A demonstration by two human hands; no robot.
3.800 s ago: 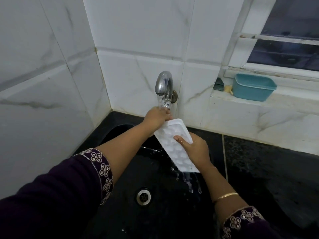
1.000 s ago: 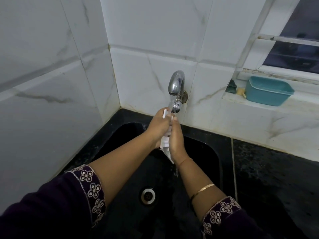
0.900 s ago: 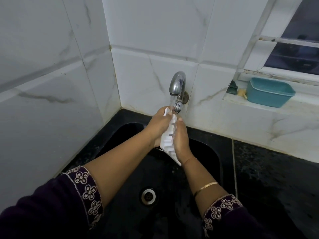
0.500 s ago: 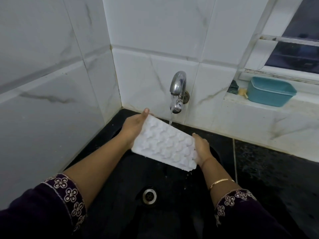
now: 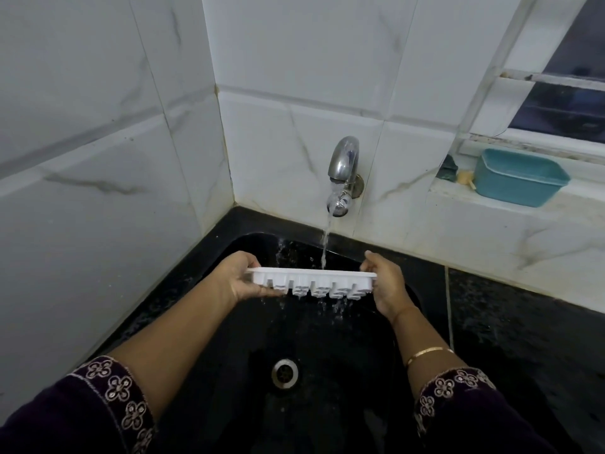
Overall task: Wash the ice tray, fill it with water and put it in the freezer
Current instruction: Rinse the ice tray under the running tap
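ice tray (image 5: pixel 312 279) is held level under the tap (image 5: pixel 342 173) | gripped at its ends by left hand (image 5: pixel 244 279) and right hand (image 5: pixel 386 285) (water dripping below)

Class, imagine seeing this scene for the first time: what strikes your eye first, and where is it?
The white tray stands out, held by its ends in the left hand and right hand over the black sink, mid-view. Water from the tap just above falls onto it. A teal tub sits on the right ledge.
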